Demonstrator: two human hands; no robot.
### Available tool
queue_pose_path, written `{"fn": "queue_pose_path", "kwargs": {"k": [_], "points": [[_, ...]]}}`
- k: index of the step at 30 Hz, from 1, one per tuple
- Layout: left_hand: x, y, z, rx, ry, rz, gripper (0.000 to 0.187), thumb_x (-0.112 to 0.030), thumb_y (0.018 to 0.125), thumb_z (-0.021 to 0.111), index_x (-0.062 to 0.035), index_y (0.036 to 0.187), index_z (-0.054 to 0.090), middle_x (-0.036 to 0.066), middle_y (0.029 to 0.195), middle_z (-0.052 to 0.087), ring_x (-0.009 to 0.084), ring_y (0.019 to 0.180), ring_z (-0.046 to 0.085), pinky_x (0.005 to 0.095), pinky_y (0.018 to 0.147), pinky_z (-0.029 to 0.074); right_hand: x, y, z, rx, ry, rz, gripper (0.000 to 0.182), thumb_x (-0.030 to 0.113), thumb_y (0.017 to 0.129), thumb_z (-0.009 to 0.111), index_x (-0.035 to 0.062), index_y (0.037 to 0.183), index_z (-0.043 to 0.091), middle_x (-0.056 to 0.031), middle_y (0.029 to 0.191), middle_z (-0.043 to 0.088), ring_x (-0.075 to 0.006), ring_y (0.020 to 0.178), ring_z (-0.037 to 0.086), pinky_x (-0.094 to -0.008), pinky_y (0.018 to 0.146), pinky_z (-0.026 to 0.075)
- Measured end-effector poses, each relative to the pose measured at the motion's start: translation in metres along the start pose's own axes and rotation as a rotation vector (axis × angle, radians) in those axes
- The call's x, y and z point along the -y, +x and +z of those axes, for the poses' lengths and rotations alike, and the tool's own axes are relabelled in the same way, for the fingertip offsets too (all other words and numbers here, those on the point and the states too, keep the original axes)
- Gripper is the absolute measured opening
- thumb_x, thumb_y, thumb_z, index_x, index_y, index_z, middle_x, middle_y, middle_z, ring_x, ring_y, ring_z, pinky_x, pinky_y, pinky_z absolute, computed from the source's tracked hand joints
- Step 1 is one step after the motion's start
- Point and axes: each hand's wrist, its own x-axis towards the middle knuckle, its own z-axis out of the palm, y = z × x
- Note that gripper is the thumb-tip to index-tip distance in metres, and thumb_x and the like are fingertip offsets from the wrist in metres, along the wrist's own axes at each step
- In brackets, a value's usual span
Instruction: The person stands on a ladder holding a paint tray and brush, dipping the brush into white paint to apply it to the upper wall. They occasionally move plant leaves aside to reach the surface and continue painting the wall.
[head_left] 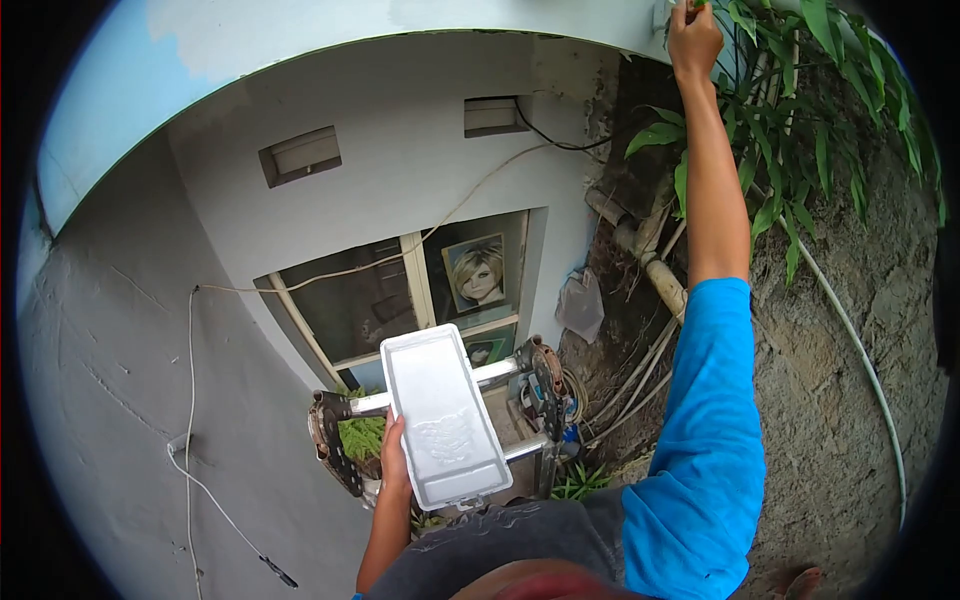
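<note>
My left hand [396,455] grips the left edge of a white rectangular paint tray [440,400], which has white paint spread in it, in front of my body. My right arm reaches up to the top right, where my right hand [694,40] is closed beside the pale wall edge [600,22] and green leaves. Something small and green shows at its fingertips, too small to make out. Below the tray stands a metal ladder [548,385] with paint-stained hinges, its rungs partly hidden by the tray.
Leafy plants [830,110] hang at the upper right over a rough wall [850,310]. A window [350,300] with a framed picture [478,272] lies behind the ladder. Loose cables [190,400] run down the grey left wall. Pipes [660,280] stand at the right.
</note>
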Motion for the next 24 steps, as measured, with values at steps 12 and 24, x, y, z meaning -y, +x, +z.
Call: {"fn": "queue_pose_path", "kwargs": {"k": [12, 24], "points": [[-0.002, -0.001, 0.003, 0.018, 0.004, -0.004, 0.065, -0.029, 0.097, 0.048, -0.0039, 0.153, 0.024, 0.013, 0.143, 0.046, 0.0226, 0.128, 0.047, 0.0316, 0.107, 0.035, 0.071, -0.007, 0.026, -0.025, 0.769, 0.128, 0.024, 0.021, 0.101, 0.051, -0.0022, 0.097, 0.056, -0.0093, 0.075, 0.06, -0.0175, 0.069, 0.067, -0.0313, 0.067, 0.058], [0.002, 0.002, -0.002, -0.023, 0.048, -0.003, 0.064, -0.028, 0.098, 0.048, -0.0016, 0.152, 0.026, 0.013, 0.144, 0.045, 0.0213, 0.128, 0.046, 0.0299, 0.107, 0.033, 0.099, -0.05, -0.004, 0.105, 0.268, -0.251, 0.017, 0.018, 0.091, 0.063, 0.002, 0.096, 0.061, -0.0161, 0.072, 0.061, -0.0346, 0.067, 0.062, -0.0405, 0.058, 0.048]]}}
